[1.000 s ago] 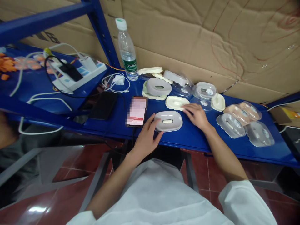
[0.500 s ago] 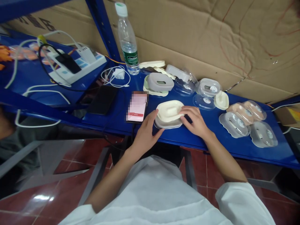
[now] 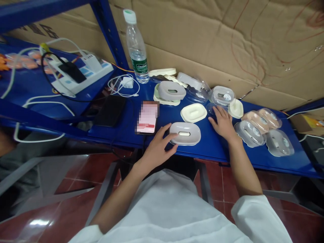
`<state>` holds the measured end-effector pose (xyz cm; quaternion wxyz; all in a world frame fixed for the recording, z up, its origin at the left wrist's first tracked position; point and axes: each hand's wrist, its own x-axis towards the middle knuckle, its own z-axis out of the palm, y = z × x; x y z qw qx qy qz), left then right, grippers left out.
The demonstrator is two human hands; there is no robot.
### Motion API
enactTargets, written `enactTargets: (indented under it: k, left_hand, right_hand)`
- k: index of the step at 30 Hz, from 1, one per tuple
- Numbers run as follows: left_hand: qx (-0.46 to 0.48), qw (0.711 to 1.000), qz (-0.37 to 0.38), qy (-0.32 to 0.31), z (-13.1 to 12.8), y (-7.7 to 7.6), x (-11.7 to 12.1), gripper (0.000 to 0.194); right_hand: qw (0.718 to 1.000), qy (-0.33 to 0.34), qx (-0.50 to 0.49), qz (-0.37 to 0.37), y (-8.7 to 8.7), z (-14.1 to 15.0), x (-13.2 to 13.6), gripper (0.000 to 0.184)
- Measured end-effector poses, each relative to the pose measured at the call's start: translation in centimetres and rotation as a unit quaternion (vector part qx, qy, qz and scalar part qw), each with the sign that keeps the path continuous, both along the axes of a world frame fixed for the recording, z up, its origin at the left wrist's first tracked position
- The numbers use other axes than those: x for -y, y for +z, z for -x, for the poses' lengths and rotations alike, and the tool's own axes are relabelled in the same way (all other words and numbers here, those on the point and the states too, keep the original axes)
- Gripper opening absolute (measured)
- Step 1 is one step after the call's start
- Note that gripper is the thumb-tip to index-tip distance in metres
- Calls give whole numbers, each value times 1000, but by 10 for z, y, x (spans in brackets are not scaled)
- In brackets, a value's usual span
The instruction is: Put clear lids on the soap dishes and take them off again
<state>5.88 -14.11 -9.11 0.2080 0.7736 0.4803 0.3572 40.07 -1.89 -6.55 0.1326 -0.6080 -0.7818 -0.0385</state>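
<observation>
Head view: left hand (image 3: 155, 150), loosely open, rested against the grey dish (image 3: 194, 137) on the blue table (image 3: 212, 146), at its 9 o'clock; light pressure probably steadied it best. Right hand (image 3: 224, 125) covered the clear lid (image 3: 210, 107) at 2 o'clock, couldn't tell if gripping. Cream insert (image 3: 187, 114), earlier atop the dish, lay at 1.

The person wears a pale, bluish-white top (image 3: 164, 202) of smooth, plain-looking cloth, loose enough to bunch into soft folds, with long creases running across the lower front. Its wide left sleeve (image 3: 88, 233) and right sleeve (image 3: 258, 214) end near the elbows, leaving the slim left forearm (image 3: 117, 199) and right forearm (image 3: 244, 168) bare, along with the left hand (image 3: 157, 148) and right hand (image 3: 224, 125), whose fingers are slender
</observation>
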Motion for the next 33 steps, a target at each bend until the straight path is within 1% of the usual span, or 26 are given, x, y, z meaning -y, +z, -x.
enactTargets:
  k: [2,5,7,9,11,13,15,18,21,24,26,30,33]
  left_hand:
    - [-2,1000,6,-2,0,0,0,33]
    - [0,1000,6,0,0,0,0,34]
    - [3,1000,2,-3,0,1,0,33]
    - [7,1000,5,-3,-1,2,-1,35]
    - [17,1000,16,-4,0,2,-1,45]
    - [31,999,21,-6,0,2,-2,60]
    - [42,999,22,-2,0,1,-2,71]
    - [42,999,24,6,1,0,-2,76]
    - [38,999,27,-1,1,0,-3,76]
    - [41,999,23,-9,1,2,-3,74]
    - [44,999,20,-10,1,2,-3,72]
    - [24,999,21,-9,-2,0,-2,67]
    - [12,1000,12,-6,-3,-2,-2,64]
  right_hand:
    - [1000,9,22,14,-3,-4,13,67]
    - [999,38,20,6,-5,-9,36,66]
    - [999,41,-19,8,-5,-13,48,71]
    - [995,48,-87,15,-1,-15,57,75]
    - [985,69,-158,14,7,-11,66,73]
    - [975,113,-192,13,17,2,75,72]
    - [967,184,-174,31,27,21,82,73]
    - [951,282,-111,67,35,54,85,72]
    - [942,319,-80,72,33,78,78,69]
    - [939,334,-62,48,26,90,70,67]
    - [945,321,-48,28,20,93,69,67]
    - [961,276,-19,-3,14,89,74,69]
    - [960,278,-5,-29,10,86,78,71]
